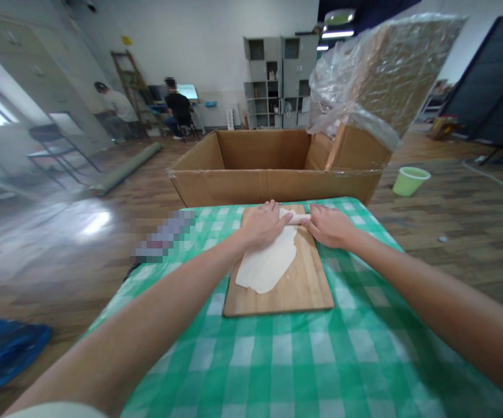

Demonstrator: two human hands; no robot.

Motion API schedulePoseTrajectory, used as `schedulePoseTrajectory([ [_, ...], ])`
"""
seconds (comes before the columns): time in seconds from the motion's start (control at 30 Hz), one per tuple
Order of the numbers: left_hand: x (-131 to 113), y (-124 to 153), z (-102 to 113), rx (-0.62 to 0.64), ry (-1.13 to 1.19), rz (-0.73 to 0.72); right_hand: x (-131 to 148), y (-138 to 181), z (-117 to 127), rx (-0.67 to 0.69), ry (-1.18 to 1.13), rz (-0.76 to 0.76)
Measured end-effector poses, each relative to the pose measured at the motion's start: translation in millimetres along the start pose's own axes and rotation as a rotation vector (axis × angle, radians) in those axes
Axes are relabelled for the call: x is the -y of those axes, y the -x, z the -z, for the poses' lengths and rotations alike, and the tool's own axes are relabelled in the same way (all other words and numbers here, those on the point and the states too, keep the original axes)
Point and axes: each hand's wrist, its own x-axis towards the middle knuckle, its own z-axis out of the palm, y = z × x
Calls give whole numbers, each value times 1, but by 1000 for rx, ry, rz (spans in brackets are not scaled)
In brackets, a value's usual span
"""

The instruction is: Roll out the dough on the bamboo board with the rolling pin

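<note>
A flat sheet of pale dough [269,264] lies on a wooden board [297,287] on a table with a green checked cloth [321,360]. At the dough's far end a white rolling pin [298,219] lies across the board. My left hand [262,223] presses flat on the pin's left part, fingers together. My right hand [330,226] rests palm-down on its right end. Most of the pin is hidden under both hands.
A large open cardboard box [277,171] stands just beyond the table's far edge, with a plastic-wrapped flap [386,75] rising at its right. A green bucket [410,180] sits on the wooden floor. Two people work at desks far back left.
</note>
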Motion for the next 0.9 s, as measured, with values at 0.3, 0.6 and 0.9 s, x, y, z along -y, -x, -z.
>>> schedulePoseTrajectory([
  [0.3,-18,40,8,-4,19,-77,-3,31,1,-81,60,130],
  [0.6,-54,94,16,-39,28,-102,-7,63,-2,-159,43,199],
  [0.9,-75,131,31,2,61,-182,-6,72,15,-118,120,282],
])
